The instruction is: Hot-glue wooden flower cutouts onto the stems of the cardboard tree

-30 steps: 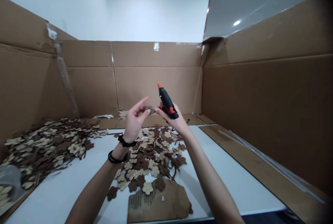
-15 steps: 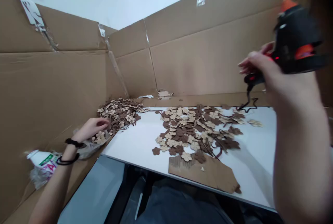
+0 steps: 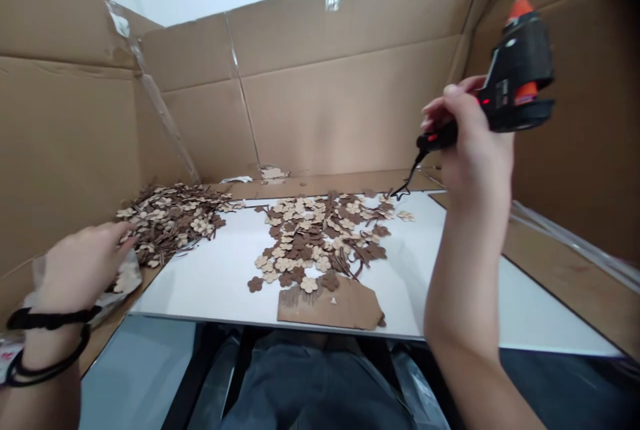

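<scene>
My right hand (image 3: 467,113) is raised over the right side of the table, wrapped around the handle of a black and orange hot glue gun (image 3: 523,63). The gun's orange tip points up and a small red light glows on it. My left hand (image 3: 85,263) is at the far left, fingers bent and drawn together, beside a clear plastic bag (image 3: 131,277) holding flower cut-outs. Whatever is between those fingers is hidden. Just beyond lies a heap of brown and cream flower cut-outs and thin strips (image 3: 175,217). More flower cut-outs (image 3: 305,240) spread over the middle of the white tabletop (image 3: 215,283).
A cardboard piece (image 3: 333,307) with glue-like streaks lies at the front edge. Tall cardboard walls (image 3: 320,103) enclose the table at the back and sides. The glue gun's cord (image 3: 407,180) runs down to the tabletop's back. A partly visible bottle (image 3: 7,353) is at far left.
The view has turned to the right. The glue gun stays raised in my right hand. My left hand has come back nearer to me, beside the bag.
</scene>
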A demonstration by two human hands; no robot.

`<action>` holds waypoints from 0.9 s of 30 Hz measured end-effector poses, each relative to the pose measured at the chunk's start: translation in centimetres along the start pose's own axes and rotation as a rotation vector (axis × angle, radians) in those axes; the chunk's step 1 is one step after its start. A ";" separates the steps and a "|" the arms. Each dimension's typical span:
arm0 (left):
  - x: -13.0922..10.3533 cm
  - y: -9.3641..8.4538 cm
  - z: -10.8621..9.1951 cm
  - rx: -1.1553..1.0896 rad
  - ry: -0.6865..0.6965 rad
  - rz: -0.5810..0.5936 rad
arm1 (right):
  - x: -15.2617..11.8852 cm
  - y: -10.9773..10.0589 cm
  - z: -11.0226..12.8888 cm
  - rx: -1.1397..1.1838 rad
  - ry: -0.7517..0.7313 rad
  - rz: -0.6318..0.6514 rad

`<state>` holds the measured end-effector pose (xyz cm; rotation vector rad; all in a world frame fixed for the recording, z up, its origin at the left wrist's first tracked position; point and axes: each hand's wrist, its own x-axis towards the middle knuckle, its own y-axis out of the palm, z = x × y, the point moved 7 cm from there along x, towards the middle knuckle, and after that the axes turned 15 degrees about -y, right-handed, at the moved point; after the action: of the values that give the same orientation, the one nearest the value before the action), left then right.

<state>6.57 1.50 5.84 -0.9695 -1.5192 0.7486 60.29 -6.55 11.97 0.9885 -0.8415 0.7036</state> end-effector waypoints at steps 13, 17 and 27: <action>-5.5 17.7 -33.5 -0.270 0.989 0.498 | -0.2 0.0 0.0 -0.329 0.051 0.160; -6.7 20.2 -37.7 -0.268 1.029 0.521 | -0.3 0.4 -0.3 -0.292 0.060 0.168; -1.9 22.1 -36.9 -0.453 0.842 0.626 | -0.6 1.3 -0.6 -0.307 0.061 0.287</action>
<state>46.80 8.06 -8.01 -1.8582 -0.6290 0.3108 59.04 -5.57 11.80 0.5738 -1.0148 0.8150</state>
